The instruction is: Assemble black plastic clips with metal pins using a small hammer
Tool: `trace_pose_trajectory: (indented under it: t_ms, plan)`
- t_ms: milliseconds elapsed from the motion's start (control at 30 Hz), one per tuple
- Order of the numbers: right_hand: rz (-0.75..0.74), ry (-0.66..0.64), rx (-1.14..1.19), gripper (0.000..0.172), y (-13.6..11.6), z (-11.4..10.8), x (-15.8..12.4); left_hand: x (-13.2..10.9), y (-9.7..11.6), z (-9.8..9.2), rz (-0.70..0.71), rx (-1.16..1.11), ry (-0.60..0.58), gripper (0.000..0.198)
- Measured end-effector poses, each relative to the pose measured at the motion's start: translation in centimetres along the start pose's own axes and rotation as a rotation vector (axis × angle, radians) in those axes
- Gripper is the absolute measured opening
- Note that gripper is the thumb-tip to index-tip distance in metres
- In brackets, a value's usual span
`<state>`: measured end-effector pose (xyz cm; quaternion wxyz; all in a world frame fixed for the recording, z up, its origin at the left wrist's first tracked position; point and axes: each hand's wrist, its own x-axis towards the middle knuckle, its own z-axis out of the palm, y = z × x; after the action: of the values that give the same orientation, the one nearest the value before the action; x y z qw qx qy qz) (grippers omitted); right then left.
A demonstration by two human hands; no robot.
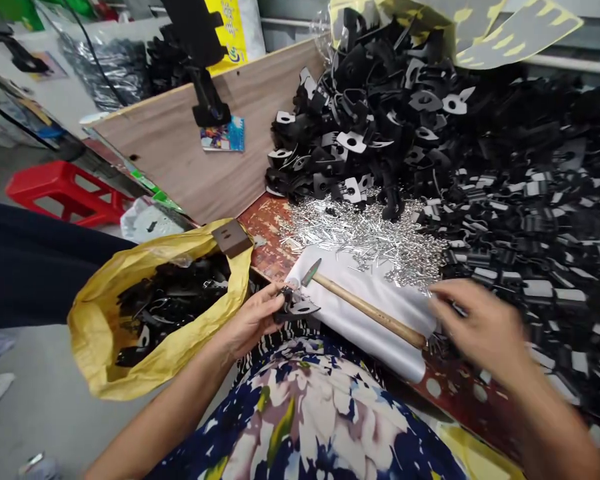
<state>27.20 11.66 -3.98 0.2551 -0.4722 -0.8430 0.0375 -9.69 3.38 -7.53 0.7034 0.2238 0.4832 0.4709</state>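
Note:
In my left hand (259, 312) is a small black plastic part (296, 308) with a pointed flat end, gripped between thumb and fingers. Just beyond it lies a hammer (367, 308) with a wooden handle, resting on a white cloth (390, 293). My right hand (480, 323) is over the right end of the cloth, smeared by motion, its fingertips near the edge of a heap of shiny metal pins (370, 233). Whether those fingers hold anything cannot be made out.
A yellow sack (93, 340) of black parts stands open at the left, a brown block (231, 238) on its rim. Piled black parts (360, 120) rise behind the pins; more small black pieces (540, 233) cover the right. A wooden board (180, 140) borders the table. A red stool (65, 190) stands beyond.

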Motion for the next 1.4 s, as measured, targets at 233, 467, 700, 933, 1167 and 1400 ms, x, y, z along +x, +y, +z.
trace_pose_trajectory:
  t_ms: [233, 467, 700, 933, 1167, 1400]
  plan:
    - [0.031, -0.551, -0.318, 0.016, -7.1, 8.0, 3.2, -1.1, -1.6, -2.7, 0.140, 0.318, 0.219, 0.047]
    - [0.123, -0.707, -0.226, 0.016, -4.5, 5.8, 1.3, 1.2, -3.2, -1.3, 0.172, 0.199, 0.201, 0.045]
    - [0.086, -0.556, -0.110, 0.035, -3.9, 6.0, -2.0, 2.8, -2.6, -1.2, 0.274, 0.280, 0.274, 0.045]
    - [0.069, -0.451, -0.100, 0.035, -4.0, 6.5, -2.8, 3.0, -2.1, -2.0, 0.302, 0.654, 0.082, 0.049]
    - [0.095, -0.437, -0.050, 0.039, -4.6, 6.3, -3.0, 3.4, -1.2, -4.0, 0.357, 0.956, 0.016, 0.036]
    - [0.040, -0.477, 0.068, 0.043, -5.4, 5.6, -4.4, 2.7, -1.6, -1.9, 0.348, 0.750, 0.132, 0.030]
